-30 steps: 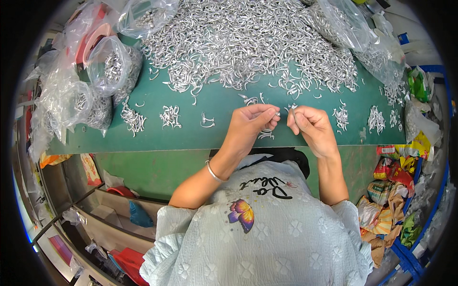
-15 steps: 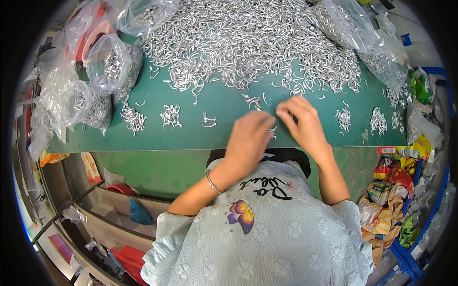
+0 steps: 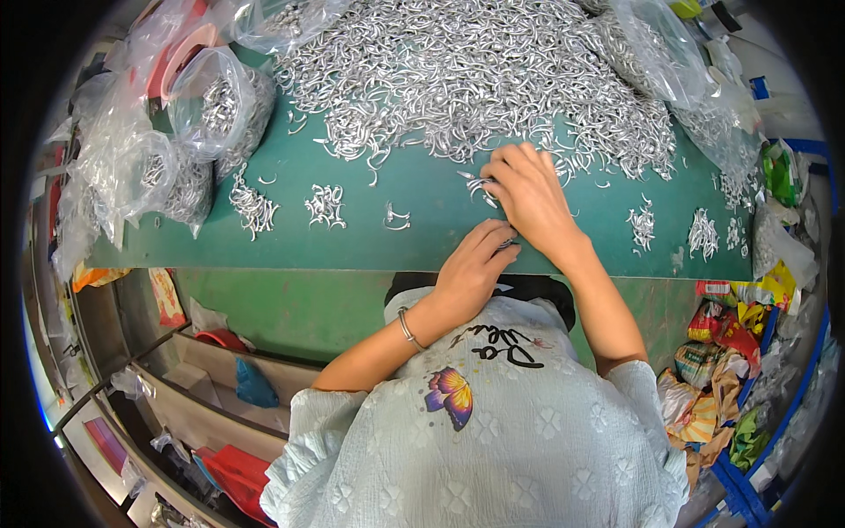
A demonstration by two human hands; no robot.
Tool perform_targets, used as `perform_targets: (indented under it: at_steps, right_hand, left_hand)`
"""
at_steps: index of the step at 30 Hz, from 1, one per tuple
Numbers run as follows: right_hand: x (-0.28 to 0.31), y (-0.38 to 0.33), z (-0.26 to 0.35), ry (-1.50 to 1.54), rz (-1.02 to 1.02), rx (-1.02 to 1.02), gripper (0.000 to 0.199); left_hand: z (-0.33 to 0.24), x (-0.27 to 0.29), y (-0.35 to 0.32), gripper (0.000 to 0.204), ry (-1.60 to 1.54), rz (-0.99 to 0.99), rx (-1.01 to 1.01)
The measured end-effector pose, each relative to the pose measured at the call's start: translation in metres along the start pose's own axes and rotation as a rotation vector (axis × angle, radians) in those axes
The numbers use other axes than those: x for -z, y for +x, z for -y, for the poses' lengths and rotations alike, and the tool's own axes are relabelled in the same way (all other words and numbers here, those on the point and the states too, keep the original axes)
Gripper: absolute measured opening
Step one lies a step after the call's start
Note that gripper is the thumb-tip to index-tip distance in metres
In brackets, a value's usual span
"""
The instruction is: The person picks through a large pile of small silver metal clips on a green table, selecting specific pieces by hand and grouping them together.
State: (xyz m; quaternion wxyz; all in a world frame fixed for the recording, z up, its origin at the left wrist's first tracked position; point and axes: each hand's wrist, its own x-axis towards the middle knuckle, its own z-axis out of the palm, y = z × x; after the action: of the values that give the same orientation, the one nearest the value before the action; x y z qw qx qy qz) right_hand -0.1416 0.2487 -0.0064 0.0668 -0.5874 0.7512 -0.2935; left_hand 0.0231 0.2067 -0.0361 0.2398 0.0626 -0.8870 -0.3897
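My left hand (image 3: 473,271) rests at the table's near edge, its fingers curled together. A bit of silver metal shows at its fingertips, too small to make out fully. Farther out, my right hand (image 3: 532,195) reaches over a few small curved silver metal pieces (image 3: 476,185) in front of the big heap. Its fingers are bent down and drawn together at these pieces; what they pinch, if anything, is hidden. The big heap of curved silver pieces (image 3: 475,79) covers the far part of the green table (image 3: 352,251).
Small piles of silver pieces lie left (image 3: 253,211), (image 3: 326,206) and right (image 3: 642,223). A few pieces (image 3: 397,216) sit left of my hands. Clear plastic bags of metal parts (image 3: 224,106) stand far left; another bag (image 3: 656,57) lies far right. Packets (image 3: 704,361) fill a rack at right.
My right hand has moved forward and left, away from the left hand, to the few pieces before the heap. My left hand has drawn slightly nearer to me, and its fingers have curled in.
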Motion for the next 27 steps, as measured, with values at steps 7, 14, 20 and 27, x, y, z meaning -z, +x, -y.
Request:
perform_targets:
  at_steps: [7, 14, 20, 27]
  right_hand:
    - [0.016, -0.007, -0.004, 0.074, -0.066, -0.092, 0.010]
    - [0.028, -0.031, 0.006, 0.290, 0.266, -0.024, 0.014]
    - [0.008, -0.004, 0.012, 0.148, 0.041, -0.017, 0.023]
    - [0.023, -0.015, -0.018, -0.013, -0.037, -0.050, 0.017]
  left_hand:
    - [0.002, 0.008, -0.005, 0.027, -0.006, -0.012, 0.007]
    - [-0.003, 0.009, -0.008, 0.043, 0.089, -0.088, 0.076]
    - [0.002, 0.012, -0.006, 0.039, 0.206, 0.094, -0.031]
    - [0.007, 0.013, -0.012, 0.032, 0.053, 0.065, 0.010]
